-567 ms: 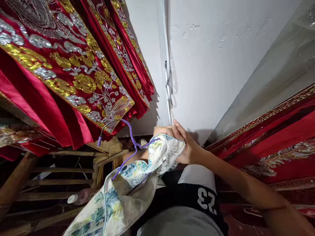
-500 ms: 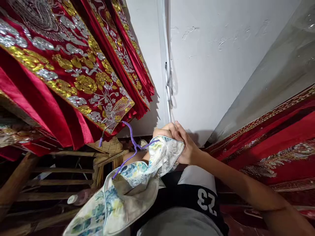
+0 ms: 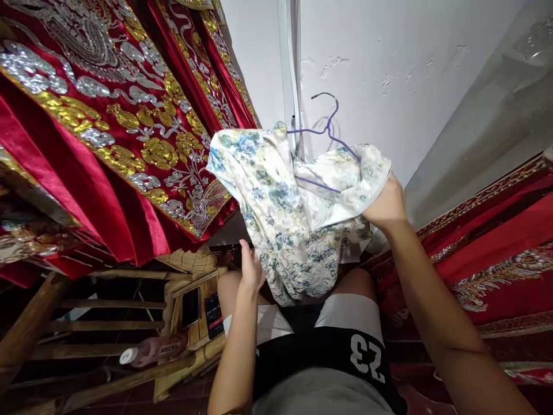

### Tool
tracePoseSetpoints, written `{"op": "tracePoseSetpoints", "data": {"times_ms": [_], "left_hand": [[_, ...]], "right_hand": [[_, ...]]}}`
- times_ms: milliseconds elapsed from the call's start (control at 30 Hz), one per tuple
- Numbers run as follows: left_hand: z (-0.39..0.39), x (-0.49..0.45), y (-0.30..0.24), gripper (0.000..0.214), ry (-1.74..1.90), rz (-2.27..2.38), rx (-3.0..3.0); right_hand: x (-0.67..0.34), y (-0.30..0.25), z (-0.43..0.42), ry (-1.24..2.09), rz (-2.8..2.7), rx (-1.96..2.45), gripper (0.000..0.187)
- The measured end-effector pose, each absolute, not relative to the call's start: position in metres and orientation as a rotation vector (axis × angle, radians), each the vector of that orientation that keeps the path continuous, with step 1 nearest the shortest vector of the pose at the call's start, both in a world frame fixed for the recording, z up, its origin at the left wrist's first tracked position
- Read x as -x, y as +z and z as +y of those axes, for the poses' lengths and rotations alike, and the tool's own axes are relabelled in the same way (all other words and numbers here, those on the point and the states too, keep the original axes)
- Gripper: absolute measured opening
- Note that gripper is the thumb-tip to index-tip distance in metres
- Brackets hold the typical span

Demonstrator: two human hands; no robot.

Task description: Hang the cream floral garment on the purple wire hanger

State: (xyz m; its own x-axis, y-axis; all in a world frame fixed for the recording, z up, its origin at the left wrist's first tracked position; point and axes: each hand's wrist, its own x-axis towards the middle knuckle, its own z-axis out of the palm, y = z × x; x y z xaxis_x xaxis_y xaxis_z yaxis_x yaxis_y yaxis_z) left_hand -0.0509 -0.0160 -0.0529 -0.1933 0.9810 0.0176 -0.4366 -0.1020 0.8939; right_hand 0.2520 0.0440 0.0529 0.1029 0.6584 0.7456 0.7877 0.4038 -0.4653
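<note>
A floral blouse-like garment (image 3: 276,213), white with blue, green and yellow print, hangs spread in front of my lap on a purple hanger (image 3: 327,130). The hanger's hook points up and its lower bar shows through the neck opening. My right hand (image 3: 389,202) grips the garment's right shoulder edge, with its fingers mostly hidden behind the cloth. My left hand (image 3: 252,268) is beside the lower left side of the garment, thumb raised and apart from the fingers. Some of its fingers are partly hidden, and I cannot tell whether it touches the cloth.
Red cloths with gold and silver sequins (image 3: 164,150) hang at left; more red embroidered cloth (image 3: 496,259) hangs at right. A white wall (image 3: 367,69) stands ahead. On the bamboo seat (image 3: 173,282) lie a phone (image 3: 215,316), a dark device (image 3: 191,307) and a pink bottle (image 3: 155,350).
The garment has swung up and right from low at the left, and now hangs upright on the hanger. My right hand moved right; my left hand has come into clear view.
</note>
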Motion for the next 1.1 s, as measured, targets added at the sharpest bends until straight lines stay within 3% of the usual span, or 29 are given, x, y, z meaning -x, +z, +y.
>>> {"op": "tracePoseSetpoints", "data": {"times_ms": [100,300,467,567,700,867,1100], "left_hand": [[-0.029,0.043,-0.077,0.088,1.492,1.017,-0.617],[-0.051,0.018,-0.110,0.089,1.317,1.091,-0.846],[-0.070,-0.012,-0.121,0.082,1.239,0.999,-0.953],[-0.075,-0.023,-0.126,0.085,1.306,0.936,-0.966],[-0.078,-0.019,-0.130,0.078,1.276,0.933,-0.976],[-0.080,-0.009,-0.126,0.070,1.182,1.008,-1.034],[-0.083,-0.007,-0.115,0.054,1.139,1.115,-1.109]], "right_hand": [[-0.237,0.075,0.047,-0.170,-1.720,1.301,0.050],[-0.226,0.065,0.038,-0.193,-1.991,1.169,0.061],[-0.192,0.030,0.010,0.182,-2.309,0.699,0.046],[-0.169,-0.002,-0.017,0.453,-2.108,0.586,0.034],[-0.162,-0.064,-0.052,0.503,-1.354,0.971,0.009],[-0.178,-0.106,-0.065,1.000,-1.480,1.255,0.044],[-0.189,-0.089,-0.065,1.178,-1.601,1.242,0.050]]}}
